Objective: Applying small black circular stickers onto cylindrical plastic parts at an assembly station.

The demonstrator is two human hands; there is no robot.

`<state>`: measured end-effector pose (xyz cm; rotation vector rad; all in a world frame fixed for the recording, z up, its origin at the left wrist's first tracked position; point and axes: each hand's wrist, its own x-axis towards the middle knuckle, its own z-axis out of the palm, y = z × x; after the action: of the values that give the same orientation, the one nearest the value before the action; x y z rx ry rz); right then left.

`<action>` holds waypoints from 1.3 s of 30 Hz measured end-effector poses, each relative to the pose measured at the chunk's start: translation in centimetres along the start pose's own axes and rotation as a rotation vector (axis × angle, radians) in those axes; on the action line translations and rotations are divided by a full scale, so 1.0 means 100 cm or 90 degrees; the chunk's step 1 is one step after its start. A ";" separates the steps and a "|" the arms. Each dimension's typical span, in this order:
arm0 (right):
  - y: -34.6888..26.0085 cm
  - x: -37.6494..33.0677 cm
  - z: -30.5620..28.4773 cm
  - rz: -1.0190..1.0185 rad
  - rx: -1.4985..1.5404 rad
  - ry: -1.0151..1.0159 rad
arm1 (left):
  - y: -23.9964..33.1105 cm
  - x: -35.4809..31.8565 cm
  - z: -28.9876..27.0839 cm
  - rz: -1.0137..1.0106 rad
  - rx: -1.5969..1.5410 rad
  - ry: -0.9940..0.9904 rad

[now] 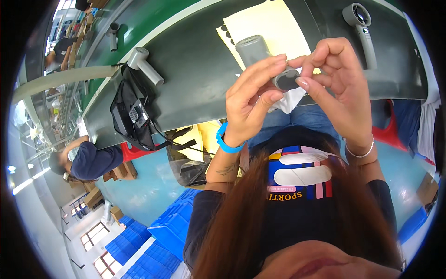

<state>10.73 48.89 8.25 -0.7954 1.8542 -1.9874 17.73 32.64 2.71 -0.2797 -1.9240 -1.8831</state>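
In the upper middle, the left hand (248,104) grips a gray fan (252,49) and the right hand (341,79) pinches its dark round end (286,80).

From my factory workshop: grey handheld fans (367,47) lie along my long dark counter (190,95), a co-worker (100,161) bends beside its near left corner, and blue plastic crates (169,221) and cardboard boxes (94,198) stand well back from its near edge.
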 end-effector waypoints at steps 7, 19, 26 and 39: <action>-0.002 0.001 -0.001 0.004 -0.025 -0.004 | -0.001 0.002 -0.001 0.001 0.012 0.000; -0.003 0.002 -0.004 0.003 -0.031 -0.002 | -0.001 0.004 -0.001 -0.006 0.002 -0.008; -0.001 0.003 -0.004 -0.004 -0.039 -0.009 | -0.001 0.004 -0.001 -0.006 0.007 -0.005; -0.005 0.002 -0.001 0.007 -0.063 -0.006 | 0.001 0.002 -0.001 -0.021 -0.010 -0.008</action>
<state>10.62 48.96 8.80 -0.8187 1.9599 -1.8948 17.56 32.56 2.87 -0.2671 -1.9340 -1.9220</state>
